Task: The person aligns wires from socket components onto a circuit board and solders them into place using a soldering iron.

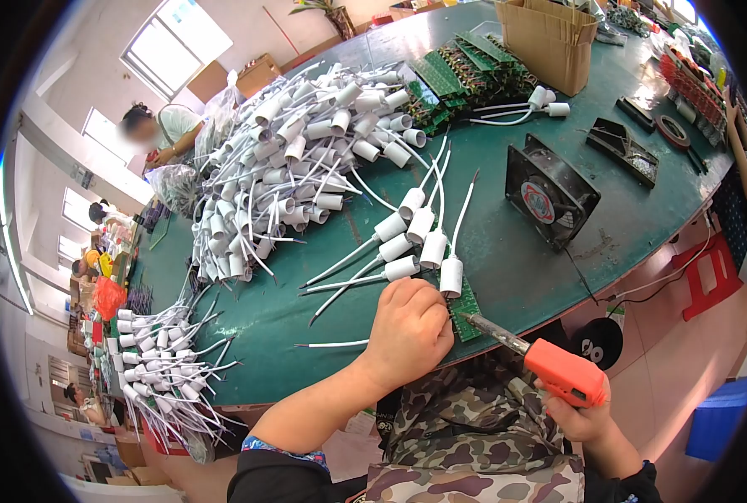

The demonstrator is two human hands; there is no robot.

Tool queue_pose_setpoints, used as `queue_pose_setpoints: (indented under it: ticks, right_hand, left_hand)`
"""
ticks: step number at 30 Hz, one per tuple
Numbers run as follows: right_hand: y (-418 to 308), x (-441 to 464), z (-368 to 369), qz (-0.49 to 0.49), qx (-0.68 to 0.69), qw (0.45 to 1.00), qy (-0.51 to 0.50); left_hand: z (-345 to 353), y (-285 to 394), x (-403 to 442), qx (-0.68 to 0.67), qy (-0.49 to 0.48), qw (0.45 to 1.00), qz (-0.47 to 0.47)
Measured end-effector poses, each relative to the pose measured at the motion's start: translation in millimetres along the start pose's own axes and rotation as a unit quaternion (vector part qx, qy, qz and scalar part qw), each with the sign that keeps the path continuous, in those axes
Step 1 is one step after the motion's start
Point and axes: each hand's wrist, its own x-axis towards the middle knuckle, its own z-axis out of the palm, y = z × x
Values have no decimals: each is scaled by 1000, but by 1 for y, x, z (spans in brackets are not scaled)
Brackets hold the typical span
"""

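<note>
My left hand (409, 323) is closed at the table's front edge, beside a green circuit board (465, 308); what its curled fingers hold is hidden. My right hand (576, 412) grips an orange soldering iron (564, 371), its metal tip at the board. One white cylinder with a wire (451, 277) lies over the board's far end. Several more white cylinders (420, 225) with wires sit just beyond my left hand, some pointing left and some away from me. A loose white wire (340, 344) runs out to the left of my left hand.
A big pile of white cylinders (306, 142) covers the back left, a smaller pile (159, 356) the left edge. Stacked green boards (445, 80) and a cardboard box (549, 42) stand behind. A black fan (551, 191) and black tray (623, 151) are right; a person (168, 130) is far left.
</note>
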Motion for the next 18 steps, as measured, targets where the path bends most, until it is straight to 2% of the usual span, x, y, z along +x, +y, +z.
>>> queue_pose_setpoints:
  ticks: [1,4,18]
  right_hand:
    - [1,2,-1,-24,-18,999,-21]
    - [5,2,6,-40,-12,999,8]
    - [-3,10,3,-42,-52,998,-22]
  left_hand:
    - [0,0,0,1,-1,1000,0]
    - [0,0,0,-1,-7,1000,-2]
    - [-1,0,0,4,-16,1000,-8]
